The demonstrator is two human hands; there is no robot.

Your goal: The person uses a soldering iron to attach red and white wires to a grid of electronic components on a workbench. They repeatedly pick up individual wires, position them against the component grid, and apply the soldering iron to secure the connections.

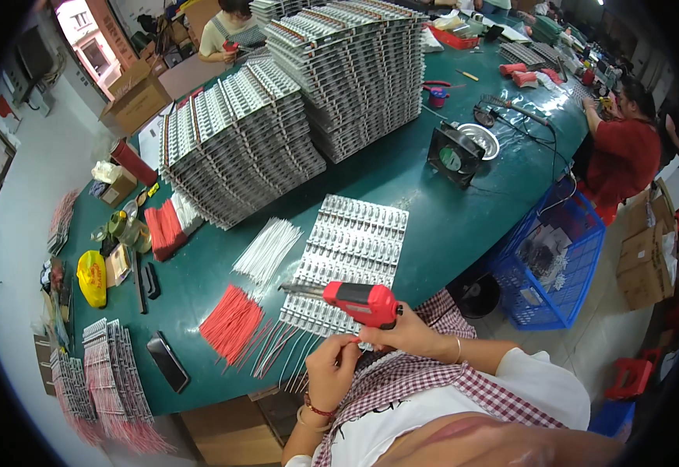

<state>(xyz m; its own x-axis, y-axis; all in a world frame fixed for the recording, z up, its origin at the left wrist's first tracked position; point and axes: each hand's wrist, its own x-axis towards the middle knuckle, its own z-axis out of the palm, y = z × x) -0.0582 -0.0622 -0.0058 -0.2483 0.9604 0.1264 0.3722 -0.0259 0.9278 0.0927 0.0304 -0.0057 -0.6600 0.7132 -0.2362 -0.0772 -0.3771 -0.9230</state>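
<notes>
Module panel (359, 237) lies flat nr the front edge of a green surface (441, 218), loose wires (276, 346) fanned at its lower L corner. R hand (409, 333) is wrapped round the grip of a red soldering gun (361, 302), held over the panel's lower part, tip pointing L. L hand (332, 372) is curled just beside it, fingertips close together; can't tell if it grips anything. White wires (268, 249) & red wires (230, 323) crowd the panel's L side. Bare room: R of panel, up to the fan (455, 156); a strip btwn panel & stacked panels (238, 148); also btwn phone (168, 362) & red wires. Blue basket (538, 307) stands past the surface's R edge.
</notes>
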